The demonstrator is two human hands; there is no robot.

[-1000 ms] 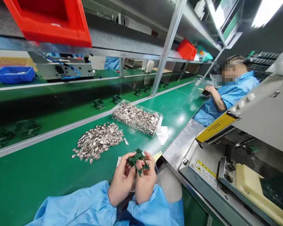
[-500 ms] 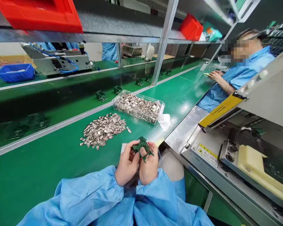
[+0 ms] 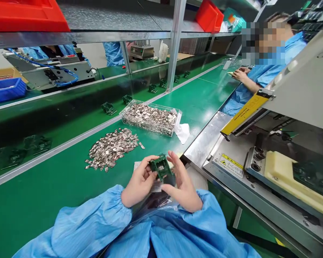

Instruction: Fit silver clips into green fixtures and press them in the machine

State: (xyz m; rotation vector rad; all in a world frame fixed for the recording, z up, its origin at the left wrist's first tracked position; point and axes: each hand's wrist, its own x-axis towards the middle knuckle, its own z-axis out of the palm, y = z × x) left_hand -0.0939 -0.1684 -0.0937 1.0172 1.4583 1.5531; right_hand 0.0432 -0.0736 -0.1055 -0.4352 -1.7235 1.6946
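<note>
The left hand (image 3: 138,181) pinches the green circuit-board assembly (image 3: 161,168) by its left edge, above the lap. Half a second ago the right hand (image 3: 185,188) gripped it too; now its thumb and fingers spread wide beside the board, contact unclear. The board has turned, showing its boxy hollow. Beyond, the metal-piece pile (image 3: 111,148) and clear tray (image 3: 177,122) look unchanged.

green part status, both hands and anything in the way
Left hand: grip shut on green part. Right hand: open beside it, contact unclear. Pile of metal pieces lies apart, not blocking.
</note>
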